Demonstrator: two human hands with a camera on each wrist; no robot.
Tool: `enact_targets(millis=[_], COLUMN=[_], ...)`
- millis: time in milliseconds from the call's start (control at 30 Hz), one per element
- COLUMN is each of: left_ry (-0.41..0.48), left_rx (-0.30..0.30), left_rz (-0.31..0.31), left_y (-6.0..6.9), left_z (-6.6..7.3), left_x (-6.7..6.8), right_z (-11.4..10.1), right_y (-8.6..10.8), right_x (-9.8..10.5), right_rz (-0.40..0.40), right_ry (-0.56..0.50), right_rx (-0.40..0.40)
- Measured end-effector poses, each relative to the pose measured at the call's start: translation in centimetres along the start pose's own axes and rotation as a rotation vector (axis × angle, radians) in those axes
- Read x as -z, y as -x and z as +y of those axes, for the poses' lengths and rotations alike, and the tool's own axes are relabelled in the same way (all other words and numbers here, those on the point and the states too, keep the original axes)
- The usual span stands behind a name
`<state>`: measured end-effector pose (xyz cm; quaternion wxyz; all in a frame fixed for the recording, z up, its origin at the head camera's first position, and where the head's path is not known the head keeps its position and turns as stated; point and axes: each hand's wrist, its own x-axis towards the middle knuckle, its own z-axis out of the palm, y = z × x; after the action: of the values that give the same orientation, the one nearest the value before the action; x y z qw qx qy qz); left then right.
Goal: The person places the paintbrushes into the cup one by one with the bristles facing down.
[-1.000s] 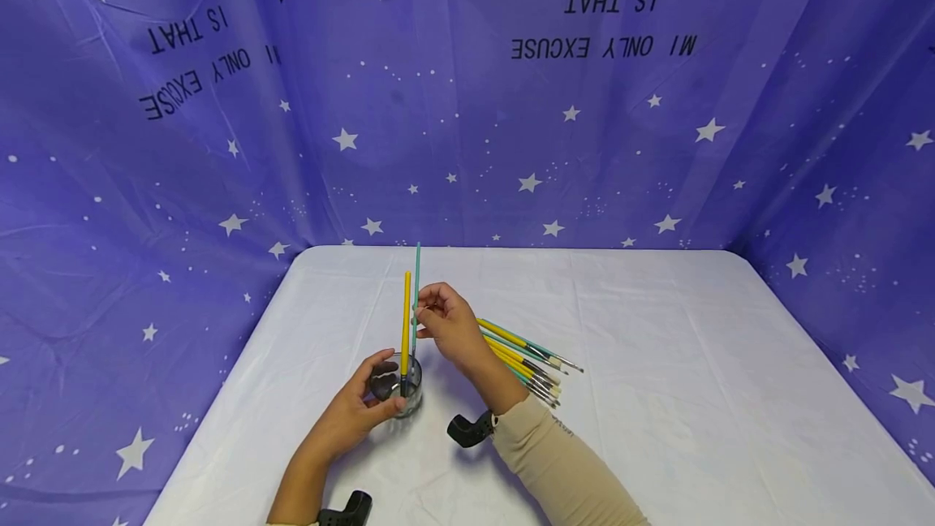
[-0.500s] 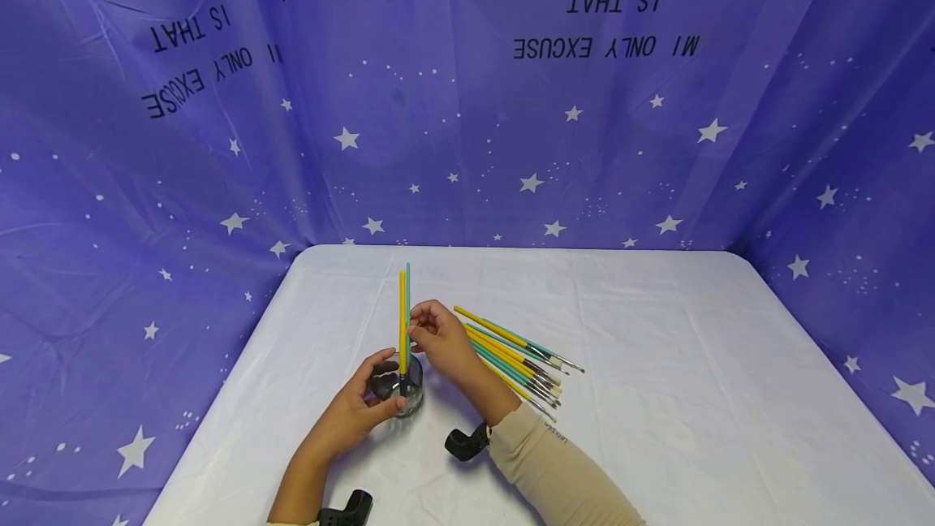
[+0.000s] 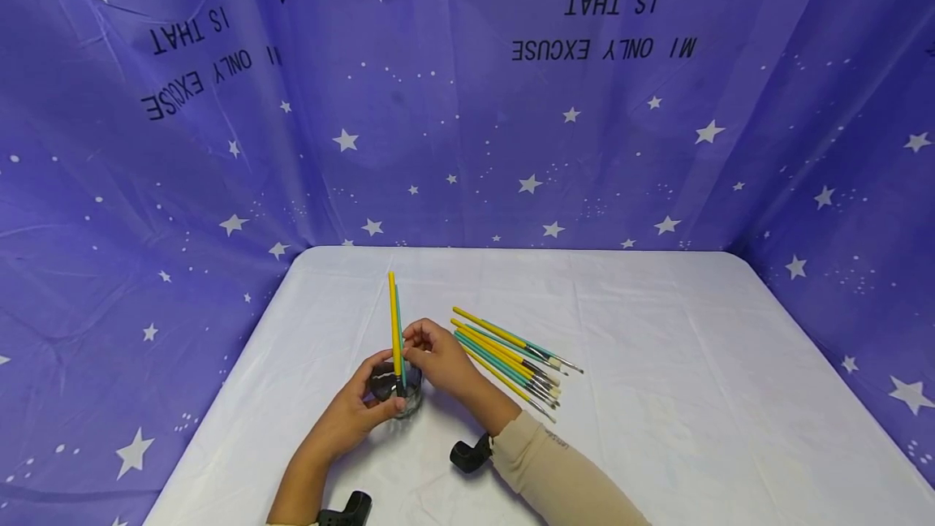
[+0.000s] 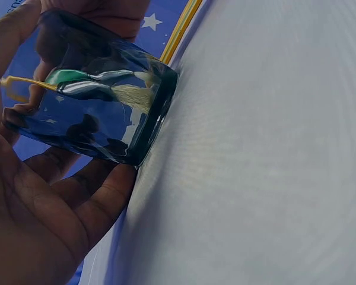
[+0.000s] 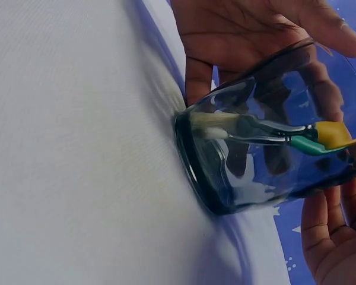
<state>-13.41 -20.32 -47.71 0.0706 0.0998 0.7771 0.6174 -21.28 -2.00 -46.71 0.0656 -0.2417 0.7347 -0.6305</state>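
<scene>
A dark clear drinking glass point(image 3: 413, 403) stands on the white cloth. My left hand point(image 3: 354, 408) holds it, thumb and fingers round its side. A yellow-handled paintbrush point(image 3: 394, 315) leans in the glass, bristles down. Beside it a thinner green-handled paintbrush point(image 3: 398, 311) is also in the glass; my right hand point(image 3: 444, 360) pinches its handle just above the rim. Through the glass point(image 5: 207, 178) in the right wrist view, both brush heads are at the bottom. The left wrist view shows the broad pale bristles point(image 4: 132, 97) of the yellow brush.
To the right of the glass lies a loose fan of yellow paintbrushes point(image 3: 493, 339) and green paintbrushes point(image 3: 504, 364), bristles toward the right. The white-covered table point(image 3: 694, 396) reaches back to a purple star-printed curtain point(image 3: 497, 144).
My right hand has lowered the green paintbrush into the glass and shifted slightly left. The yellow brush in the glass now tilts further left. My left hand stays on the glass.
</scene>
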Motion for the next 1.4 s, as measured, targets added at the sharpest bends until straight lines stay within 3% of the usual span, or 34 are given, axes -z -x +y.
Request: enact_targets(millis=[400, 633, 867, 1033, 1200, 1400], left_ry=[-0.001, 0.016, 0.016, 0.006, 0.001, 0.015], left_rx=[-0.048, -0.071, -0.081, -0.084, -0.092, -0.102], left_rz=[-0.011, -0.006, -0.013, -0.023, -0.030, -0.026], left_y=[-0.1, -0.1, -0.1, -0.1, -0.1, 0.0], left_z=[-0.2, -0.3, -0.2, -0.2, -0.3, -0.3], left_x=[0.0, -0.1, 0.0, 0.0, 0.1, 0.0], right_z=[-0.9, -3.4, 0.6, 1.8, 2.5, 3.9], right_y=[0.2, 0.9, -0.2, -0.5, -0.5, -0.3], right_x=[1.9, 4.7, 8.2, 11.1, 13.6, 15.5], right_rz=[-0.022, -0.016, 0.039, 0.073, 0.113, 0.082], right_ry=[0.057, 0.026, -0.031, -0.007, 0.077, 0.287], right_rx=[0.006, -0.024, -0.105, -0.187, -0.266, -0.264])
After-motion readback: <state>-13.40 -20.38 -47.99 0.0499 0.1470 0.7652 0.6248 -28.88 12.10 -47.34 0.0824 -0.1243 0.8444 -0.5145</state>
